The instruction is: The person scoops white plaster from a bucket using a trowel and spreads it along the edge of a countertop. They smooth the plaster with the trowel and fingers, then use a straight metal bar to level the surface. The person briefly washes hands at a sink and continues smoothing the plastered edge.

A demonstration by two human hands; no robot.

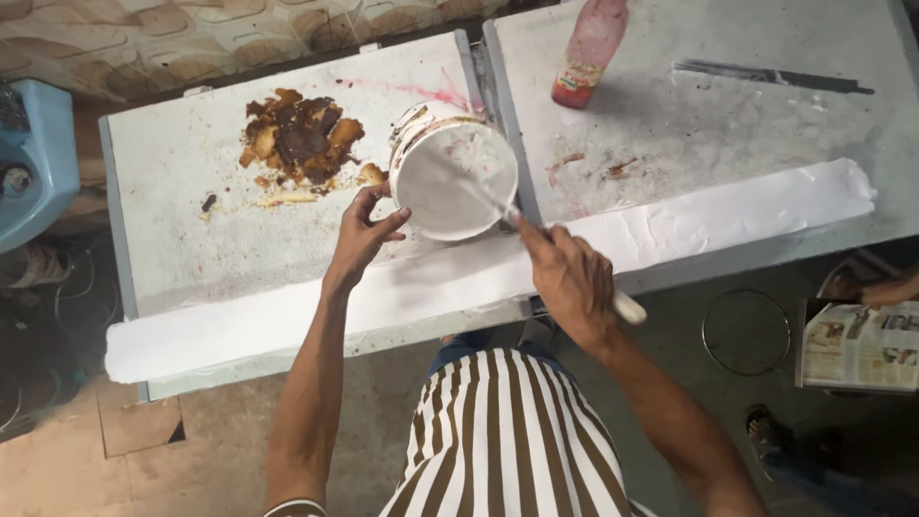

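The left hand (369, 225) is closed on the near rim of a white bucket (453, 177), fingers curled over its edge, tipping it so that the mouth faces the person. The bucket sits near the middle of the table (191, 258), at the seam where two grey-white panels meet, and its inside is coated with white paste. The right hand (570, 278) grips a tool (536, 239) by a pale handle (the handle end pokes out past the wrist); the thin blade reaches up into the bucket's mouth.

Along the near edge of the table runs a long band of white paste (670, 225), stretching from the left end to the right end. Towards the far edge on the left panel lies a brown, crusty rust patch (302, 139), just beside the bucket. A pink-tinted plastic bottle (586, 53) stands at the far edge of the right panel, and a dark flat strip (771, 77) lies near the far right corner. Off the table, on the right, a folded newspaper (857, 345) rests on a stool.
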